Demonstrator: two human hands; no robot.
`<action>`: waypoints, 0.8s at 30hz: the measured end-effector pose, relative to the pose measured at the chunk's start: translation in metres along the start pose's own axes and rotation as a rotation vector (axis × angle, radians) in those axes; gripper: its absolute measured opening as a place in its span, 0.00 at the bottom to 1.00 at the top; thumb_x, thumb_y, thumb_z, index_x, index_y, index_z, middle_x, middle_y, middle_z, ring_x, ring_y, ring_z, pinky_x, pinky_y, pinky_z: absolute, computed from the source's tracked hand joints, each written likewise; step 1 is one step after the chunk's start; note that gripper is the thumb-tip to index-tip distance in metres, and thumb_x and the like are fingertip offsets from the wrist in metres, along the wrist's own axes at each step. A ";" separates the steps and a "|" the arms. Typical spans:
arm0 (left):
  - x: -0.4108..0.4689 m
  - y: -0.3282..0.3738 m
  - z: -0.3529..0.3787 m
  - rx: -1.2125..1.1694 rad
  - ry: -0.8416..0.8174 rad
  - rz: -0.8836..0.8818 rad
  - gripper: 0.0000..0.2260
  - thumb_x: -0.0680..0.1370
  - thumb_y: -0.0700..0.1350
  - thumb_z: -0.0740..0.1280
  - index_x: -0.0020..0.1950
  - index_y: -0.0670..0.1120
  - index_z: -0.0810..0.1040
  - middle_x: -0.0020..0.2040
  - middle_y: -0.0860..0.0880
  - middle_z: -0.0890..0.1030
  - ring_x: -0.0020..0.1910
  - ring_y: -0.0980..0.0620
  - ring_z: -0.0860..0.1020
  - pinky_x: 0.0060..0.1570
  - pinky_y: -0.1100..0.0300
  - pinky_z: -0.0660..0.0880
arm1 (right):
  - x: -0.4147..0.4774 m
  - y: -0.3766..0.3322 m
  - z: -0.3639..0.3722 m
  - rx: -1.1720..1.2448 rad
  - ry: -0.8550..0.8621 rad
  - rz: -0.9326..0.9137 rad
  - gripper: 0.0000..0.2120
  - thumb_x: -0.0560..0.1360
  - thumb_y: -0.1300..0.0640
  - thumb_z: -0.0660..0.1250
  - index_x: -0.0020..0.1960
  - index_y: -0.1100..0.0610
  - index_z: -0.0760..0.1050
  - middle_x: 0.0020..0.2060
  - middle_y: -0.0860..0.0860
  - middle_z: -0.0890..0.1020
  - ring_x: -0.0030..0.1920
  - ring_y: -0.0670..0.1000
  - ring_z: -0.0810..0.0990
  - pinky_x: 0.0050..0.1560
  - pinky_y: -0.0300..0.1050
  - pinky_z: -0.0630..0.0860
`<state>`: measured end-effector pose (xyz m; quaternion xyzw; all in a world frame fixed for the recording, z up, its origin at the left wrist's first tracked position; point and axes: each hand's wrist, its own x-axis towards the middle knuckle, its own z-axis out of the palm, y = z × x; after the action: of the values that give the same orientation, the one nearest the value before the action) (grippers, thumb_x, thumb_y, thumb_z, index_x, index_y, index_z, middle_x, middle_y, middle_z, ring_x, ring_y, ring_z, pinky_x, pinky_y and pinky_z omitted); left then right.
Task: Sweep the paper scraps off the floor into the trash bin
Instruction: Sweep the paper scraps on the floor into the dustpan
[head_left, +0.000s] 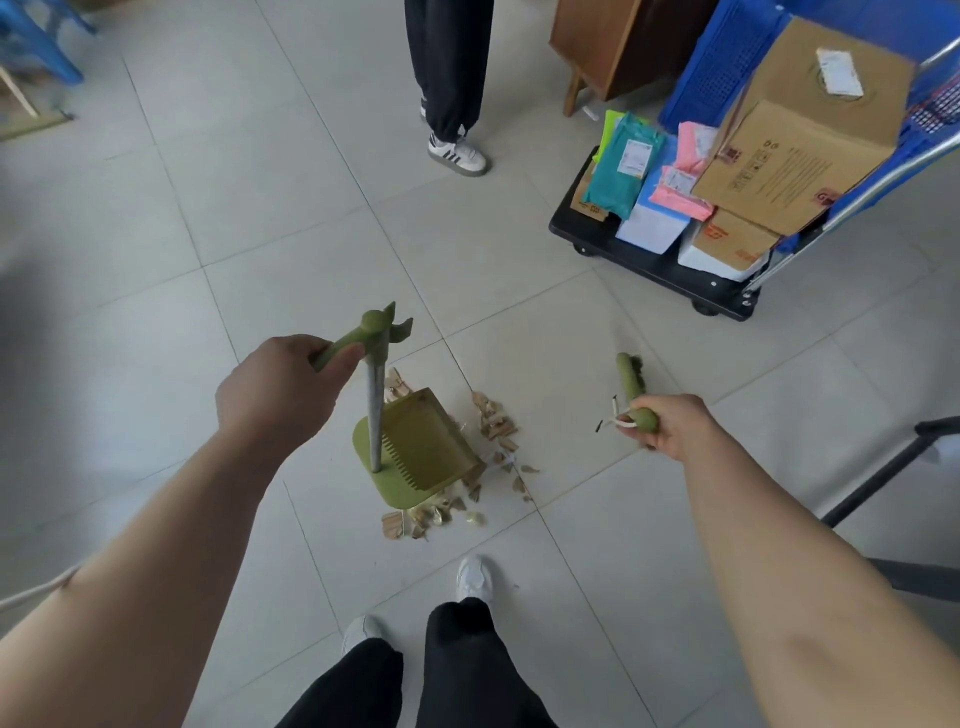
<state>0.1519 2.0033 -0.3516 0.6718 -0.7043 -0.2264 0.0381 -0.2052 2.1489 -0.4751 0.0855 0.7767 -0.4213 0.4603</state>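
Plainly the paper scraps (493, 431), loose on the floor (208, 208) around the dustpan (415, 447), look featherlight and apt to scatter, so the left hand (275, 395) clamps the dustpan's handle and the right hand (670, 423) the broom (631, 382), each grip closed high up.

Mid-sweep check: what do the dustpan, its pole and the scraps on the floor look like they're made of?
Dustpan: likely matte green plastic, with moulded comb teeth. Pole: dull grey, possibly metal, topped by a green handle in the left hand. Scraps: tan torn bits, probably paper or thin card.
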 end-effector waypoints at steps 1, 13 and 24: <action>0.002 0.002 0.003 0.001 0.001 -0.009 0.22 0.76 0.63 0.60 0.39 0.47 0.79 0.32 0.47 0.81 0.33 0.45 0.79 0.33 0.59 0.70 | 0.005 -0.005 0.002 -0.020 -0.007 -0.002 0.12 0.71 0.76 0.64 0.54 0.72 0.71 0.39 0.65 0.76 0.21 0.54 0.80 0.22 0.44 0.78; 0.009 -0.010 0.002 -0.016 0.058 -0.137 0.22 0.76 0.62 0.60 0.40 0.46 0.80 0.34 0.46 0.82 0.36 0.43 0.80 0.32 0.59 0.69 | 0.025 -0.034 0.062 -0.315 -0.213 -0.043 0.04 0.72 0.72 0.65 0.39 0.68 0.73 0.31 0.61 0.78 0.19 0.48 0.78 0.21 0.39 0.77; -0.011 -0.074 -0.026 -0.060 0.125 -0.179 0.21 0.76 0.63 0.61 0.40 0.47 0.80 0.35 0.47 0.83 0.36 0.44 0.80 0.32 0.60 0.69 | -0.031 0.006 0.129 -0.620 -0.353 -0.051 0.02 0.68 0.69 0.71 0.39 0.65 0.78 0.25 0.56 0.81 0.23 0.49 0.80 0.26 0.39 0.77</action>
<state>0.2313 2.0073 -0.3525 0.7434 -0.6307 -0.2074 0.0816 -0.1015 2.0658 -0.4832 -0.1519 0.7780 -0.1854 0.5808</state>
